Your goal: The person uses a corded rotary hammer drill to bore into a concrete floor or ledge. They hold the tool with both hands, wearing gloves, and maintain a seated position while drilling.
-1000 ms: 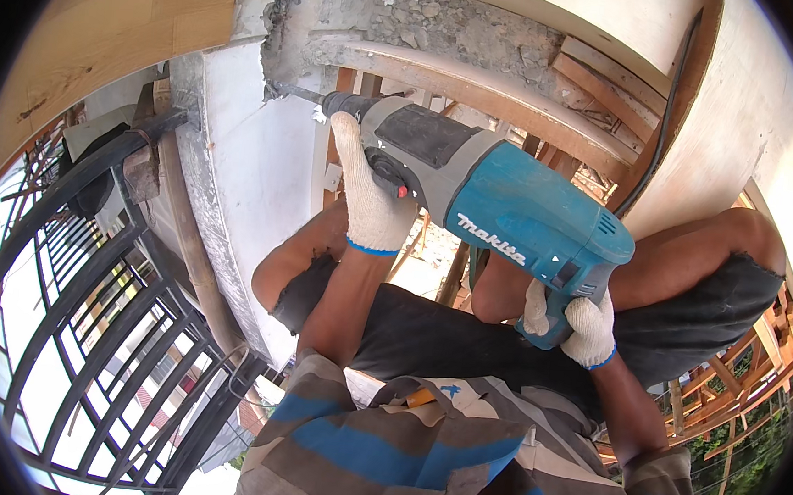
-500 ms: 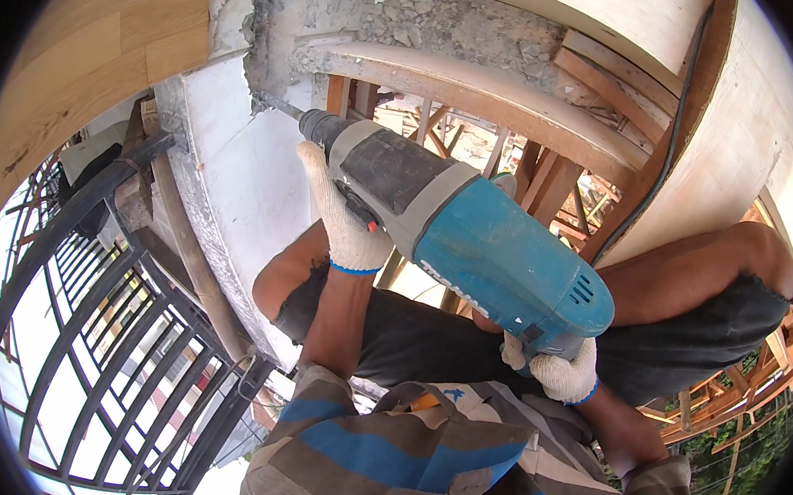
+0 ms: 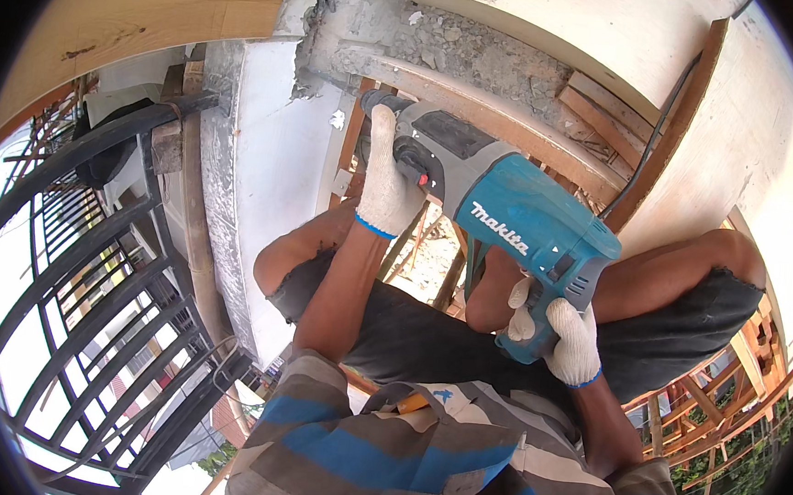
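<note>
A large teal and grey rotary hammer drill (image 3: 533, 197) lies across my lap area, its dark chuck end toward the wall at the upper left. My left hand (image 3: 393, 169), in a white knit glove with a blue cuff, is closed around the front of the drill just behind the chuck. My right hand (image 3: 569, 342), gloved the same way, wraps the rear handle. No bit can be made out past the chuck. Beside the chuck stands a white painted pillar face (image 3: 279, 156), with a broken, chipped edge above it.
Rough exposed concrete (image 3: 465, 50) runs along the top, above a long wooden beam (image 3: 506, 122). A black cable (image 3: 657, 142) hangs by a board at the right. Black metal railing (image 3: 92, 263) stands at left. Timber framing shows below through the opening between my knees.
The drill has come away from the chipped concrete edge and tipped, its front shifting right. Its bit, visible before, no longer shows. Both hands keep hold of it.
</note>
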`<state>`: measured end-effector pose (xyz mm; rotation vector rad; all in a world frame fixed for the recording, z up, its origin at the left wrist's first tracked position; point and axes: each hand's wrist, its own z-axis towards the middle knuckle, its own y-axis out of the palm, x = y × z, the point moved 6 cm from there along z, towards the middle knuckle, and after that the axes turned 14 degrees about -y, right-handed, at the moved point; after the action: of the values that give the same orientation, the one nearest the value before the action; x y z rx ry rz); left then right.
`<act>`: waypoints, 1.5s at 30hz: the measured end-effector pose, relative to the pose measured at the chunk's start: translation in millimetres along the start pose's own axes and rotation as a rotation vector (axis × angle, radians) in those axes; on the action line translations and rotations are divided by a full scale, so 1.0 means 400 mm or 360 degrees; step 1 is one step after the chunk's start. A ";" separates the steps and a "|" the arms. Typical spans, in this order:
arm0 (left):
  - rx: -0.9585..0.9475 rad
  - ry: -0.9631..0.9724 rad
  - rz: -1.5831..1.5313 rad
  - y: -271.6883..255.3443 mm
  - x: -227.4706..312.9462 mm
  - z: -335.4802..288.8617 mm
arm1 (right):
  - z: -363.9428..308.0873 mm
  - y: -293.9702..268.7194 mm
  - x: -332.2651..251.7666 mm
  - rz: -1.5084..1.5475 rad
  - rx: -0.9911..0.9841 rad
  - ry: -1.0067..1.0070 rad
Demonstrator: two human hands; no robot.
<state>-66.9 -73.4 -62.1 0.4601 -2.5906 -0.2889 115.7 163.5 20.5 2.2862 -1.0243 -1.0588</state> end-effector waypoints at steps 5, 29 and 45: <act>-0.0352 -0.0105 -0.0359 0.088 -0.083 -0.041 | -0.066 -0.059 -0.038 0.0140 -0.0022 -0.0085; 0.0103 0.0090 0.0064 0.083 0.000 0.000 | 0.070 -0.074 -0.039 0.0146 -0.0116 -0.0035; -0.0033 -0.0034 0.0080 0.155 -0.047 0.011 | 0.130 -0.131 -0.107 0.0592 0.0024 0.0063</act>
<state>-70.2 -8.8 -56.3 0.3859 -2.6128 -0.3049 79.5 226.6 -24.5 2.0101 -1.3757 -0.8493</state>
